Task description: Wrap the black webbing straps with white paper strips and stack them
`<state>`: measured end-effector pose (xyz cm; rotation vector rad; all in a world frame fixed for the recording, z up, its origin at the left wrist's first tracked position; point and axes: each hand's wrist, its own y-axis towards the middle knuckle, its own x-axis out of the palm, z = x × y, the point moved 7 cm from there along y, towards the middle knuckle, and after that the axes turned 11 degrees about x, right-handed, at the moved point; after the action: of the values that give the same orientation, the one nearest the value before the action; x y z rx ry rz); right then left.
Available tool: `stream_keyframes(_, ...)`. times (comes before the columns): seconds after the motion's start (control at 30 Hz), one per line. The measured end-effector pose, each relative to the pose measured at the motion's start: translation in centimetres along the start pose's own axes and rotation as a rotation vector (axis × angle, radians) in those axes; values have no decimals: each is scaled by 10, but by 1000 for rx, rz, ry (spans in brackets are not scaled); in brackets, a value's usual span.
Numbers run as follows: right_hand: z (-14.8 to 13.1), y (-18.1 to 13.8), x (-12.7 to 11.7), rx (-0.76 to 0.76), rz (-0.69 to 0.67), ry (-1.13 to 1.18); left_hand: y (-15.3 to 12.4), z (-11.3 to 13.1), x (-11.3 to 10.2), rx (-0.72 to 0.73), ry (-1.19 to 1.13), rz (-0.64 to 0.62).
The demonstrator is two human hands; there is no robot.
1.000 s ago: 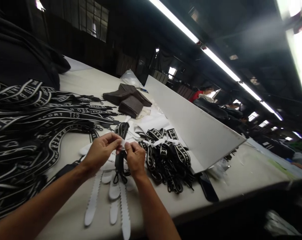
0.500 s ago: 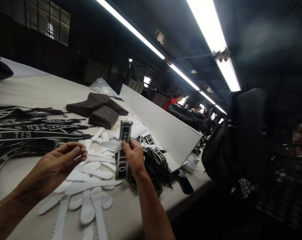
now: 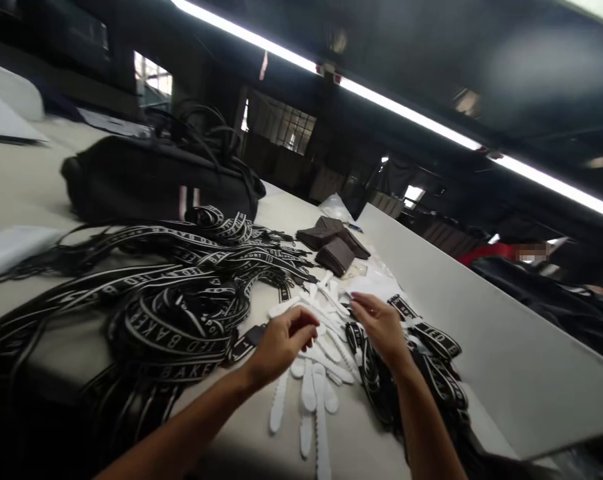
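My left hand (image 3: 284,340) hovers above the loose white flat strips (image 3: 308,387) in the middle of the table. Its fingers are loosely curved, apart from the thumb, and nothing shows between them. To the right, my right hand (image 3: 381,327) has its fingers stretched forward over the strips' edge, with nothing visible in it. Some strips have rounded ends, others notched edges. Beside my right hand lies a pile of black webbing straps (image 3: 438,340) with white TED BAKER lettering. A larger heap of the same lettered straps (image 3: 181,333) lies left of my left hand.
A black bag (image 3: 151,177) with handles stands behind the left heap. Dark brown pouches (image 3: 334,243) and a clear plastic bag (image 3: 335,207) lie farther back. A white upright board (image 3: 461,313) runs along the right side. Another person in red is beyond it.
The view has swung left, bringing the black bag and the large strap heap into sight. The folded lettered strap has left my right hand, whose fingers have opened.
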<state>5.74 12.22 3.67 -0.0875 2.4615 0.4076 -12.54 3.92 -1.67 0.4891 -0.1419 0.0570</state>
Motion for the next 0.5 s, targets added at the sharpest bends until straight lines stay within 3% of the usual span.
stream_keyframes(0.1, -51, -25, 107, -170, -376, 198, -54, 26, -22, 125, 262, 84)
stream_keyframes(0.2, -84, -40, 183, -329, -488, 100, -97, 41, -63, 153, 491, 195)
stream_keyframes(0.27, -93, -40, 214, -384, -506, -54, -118, 46, -94, 104, 571, 268)
stream_keyframes(0.37, -99, -29, 225, -401, -529, -170, -136, 55, -135, 32, 609, 401)
stream_keyframes(0.5, -119, -13, 194, -515, -384, -282, -128, 67, -164, 52, 670, 495)
